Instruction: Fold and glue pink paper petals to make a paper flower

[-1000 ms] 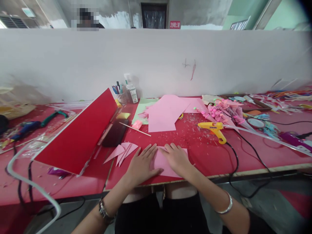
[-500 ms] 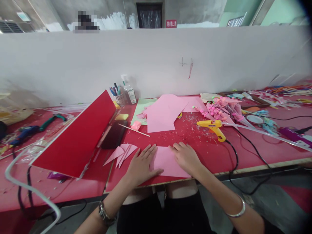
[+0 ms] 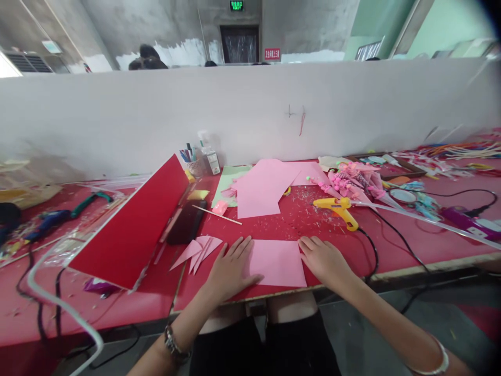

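A rectangular sheet of pink paper [image 3: 277,263] lies flat near the table's front edge. My left hand [image 3: 231,265] rests on its left side, palm down with fingers stretched out and the thumb apart. At the upper right corner of the sheet, my right hand [image 3: 323,259] lies with its fingers extended, the tips touching the paper's edge. Left of my left hand is a small stack of pointed pink paper pieces [image 3: 199,250]. Beyond the sheet, larger pink paper [image 3: 260,190] overlaps a pale green sheet [image 3: 222,183].
A yellow glue gun [image 3: 336,209] with a black cord lies at right, before a pile of pink decorations [image 3: 354,180]. At left, a red board [image 3: 136,224] leans up beside a dark phone-like slab [image 3: 187,223]. A thin stick [image 3: 217,214], pen cup [image 3: 194,166] and bottle [image 3: 211,156] stand farther back.
My right hand has slid rightward across the pink sheet, from its upper middle to its right corner, and its fingers have straightened. My left hand stays on the left side. The view has tilted up slightly.
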Demonstrator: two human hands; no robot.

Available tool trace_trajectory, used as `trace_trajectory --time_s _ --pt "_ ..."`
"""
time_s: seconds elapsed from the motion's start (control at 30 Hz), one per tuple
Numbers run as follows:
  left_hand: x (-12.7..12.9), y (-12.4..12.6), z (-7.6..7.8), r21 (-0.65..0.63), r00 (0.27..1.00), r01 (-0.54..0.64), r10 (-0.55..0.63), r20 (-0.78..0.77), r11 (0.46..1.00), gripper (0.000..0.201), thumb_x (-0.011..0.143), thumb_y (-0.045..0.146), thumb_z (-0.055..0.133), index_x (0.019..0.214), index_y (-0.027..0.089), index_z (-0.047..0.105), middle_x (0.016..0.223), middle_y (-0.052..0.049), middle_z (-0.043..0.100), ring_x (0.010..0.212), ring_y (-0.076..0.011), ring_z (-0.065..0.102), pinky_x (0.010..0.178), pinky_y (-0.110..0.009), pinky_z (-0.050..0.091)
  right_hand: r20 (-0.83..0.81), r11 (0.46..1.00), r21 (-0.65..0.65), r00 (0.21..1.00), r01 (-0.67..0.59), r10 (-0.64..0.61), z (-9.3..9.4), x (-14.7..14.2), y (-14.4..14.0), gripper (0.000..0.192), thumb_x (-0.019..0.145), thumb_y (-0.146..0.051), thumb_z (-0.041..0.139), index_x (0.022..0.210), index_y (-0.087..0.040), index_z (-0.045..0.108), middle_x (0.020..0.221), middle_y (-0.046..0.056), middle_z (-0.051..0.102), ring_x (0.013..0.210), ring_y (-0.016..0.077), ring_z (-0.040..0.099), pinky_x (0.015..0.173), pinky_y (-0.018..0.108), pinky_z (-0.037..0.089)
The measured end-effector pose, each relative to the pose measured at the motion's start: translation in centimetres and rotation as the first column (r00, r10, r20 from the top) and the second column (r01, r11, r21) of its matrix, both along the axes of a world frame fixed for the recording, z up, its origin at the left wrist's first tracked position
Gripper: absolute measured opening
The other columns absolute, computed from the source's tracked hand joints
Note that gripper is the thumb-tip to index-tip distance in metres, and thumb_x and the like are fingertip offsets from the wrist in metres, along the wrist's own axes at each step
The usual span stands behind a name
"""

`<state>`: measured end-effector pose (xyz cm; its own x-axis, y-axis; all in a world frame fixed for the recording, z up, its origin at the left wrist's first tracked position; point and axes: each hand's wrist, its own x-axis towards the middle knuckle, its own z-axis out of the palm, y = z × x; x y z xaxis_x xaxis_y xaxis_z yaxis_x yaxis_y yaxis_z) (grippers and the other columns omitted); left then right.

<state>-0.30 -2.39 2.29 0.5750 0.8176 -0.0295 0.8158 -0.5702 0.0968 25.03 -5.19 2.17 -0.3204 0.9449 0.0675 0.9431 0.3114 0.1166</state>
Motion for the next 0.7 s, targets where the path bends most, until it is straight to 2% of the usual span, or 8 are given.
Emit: trace_trajectory --time_s 0.1,0.17,0.27,0.37,0.47,0.57,0.7 --pt "0.5 -0.2 0.1 0.027 1.0 -0.012 0.012 0.016 1.0 0.078 0.072 0.062 0.039 0.132 0.014 0.027 0.137 -0.01 0.03 0.125 -0.0267 0.026 0.099 -0.041 0.024 -0.074 0.999 0.042 0.997 0.032 -0.029 0.4 -0.3 0.4 0.026 0.086 -0.021 0.038 0.099 -0.013 0.058 0.107 0.012 0.056 0.098 0.023 0.049 0.079 0.034 0.038" --pt "1.0 -0.4 0.3 0.049 1.0 -0.024 0.023 0.022 0.999 0.078 0.069 0.062 0.045 0.129 0.013 0.033 0.135 -0.012 0.034 0.123 -0.0285 0.03 0.098 -0.041 0.025 -0.166 0.999 0.052 0.986 0.008 0.001 0.5 -1.0 0.9 0.027 0.086 -0.022 0.038 0.106 -0.013 0.054 0.109 0.012 0.054 0.101 0.0222 0.048 0.083 0.034 0.036" --pt "2.0 -0.5 0.4 0.102 0.999 -0.035 0.032 0.031 0.994 0.082 0.062 0.063 0.053 0.125 0.012 0.038 0.127 -0.016 0.043 0.116 -0.0307 0.037 0.099 -0.043 0.023 -0.319 0.998 -0.013 0.946 -0.061 0.054 0.5 -2.4 2.0 0.034 0.083 -0.025 0.045 0.115 -0.013 0.046 0.109 0.013 0.054 0.103 0.0227 0.047 0.085 0.036 0.034" --pt "2.8 -0.2 0.4 0.144 0.998 -0.034 0.027 0.053 0.989 0.081 0.061 0.061 0.057 0.123 0.013 0.04 0.118 -0.016 0.049 0.11 -0.0306 0.042 0.098 -0.043 0.022 -0.404 0.991 -0.092 0.913 -0.102 0.056 0.3 -3.0 3.2 0.023 0.081 -0.021 0.048 0.102 -0.012 0.052 0.096 0.011 0.059 0.092 0.0204 0.053 0.079 0.033 0.035" --pt "3.0 0.4 0.4 0.111 0.99 -0.062 0.047 0.133 0.992 0.057 0.068 0.053 0.056 0.111 0.017 0.05 0.104 -0.012 0.055 0.1 -0.0278 0.048 0.091 -0.042 0.028 -0.445 0.97 -0.144 0.888 -0.197 0.114 0.4 -2.9 4.0 0.01 0.08 -0.017 0.046 0.084 -0.015 0.056 0.081 0.004 0.062 0.076 0.0142 0.056 0.068 0.024 0.037" --pt "3.0 0.8 0.7 0.072 0.973 -0.081 0.063 0.221 0.994 0.029 0.076 0.043 0.05 0.09 0.019 0.058 0.088 -0.007 0.058 0.088 -0.0231 0.053 0.08 -0.038 0.032 -0.484 0.95 -0.162 0.86 -0.266 0.159 1.0 -2.4 4.4 0.011 0.081 -0.015 0.045 0.08 -0.016 0.056 0.079 0.002 0.061 0.073 0.0115 0.055 0.064 0.02 0.036" --pt "3.1 0.8 1.2 0.045 0.955 -0.07 0.054 0.291 0.997 0.027 0.085 0.032 0.04 0.071 0.017 0.057 0.068 -0.001 0.059 0.068 -0.0157 0.054 0.067 -0.03 0.033 -0.501 0.94 -0.15 0.843 -0.308 0.196 2.7 -1.8 4.6 0.01 0.08 -0.017 0.046 0.08 -0.017 0.056 0.074 0.0 0.059 0.067 0.0104 0.052 0.059 0.02 0.035"
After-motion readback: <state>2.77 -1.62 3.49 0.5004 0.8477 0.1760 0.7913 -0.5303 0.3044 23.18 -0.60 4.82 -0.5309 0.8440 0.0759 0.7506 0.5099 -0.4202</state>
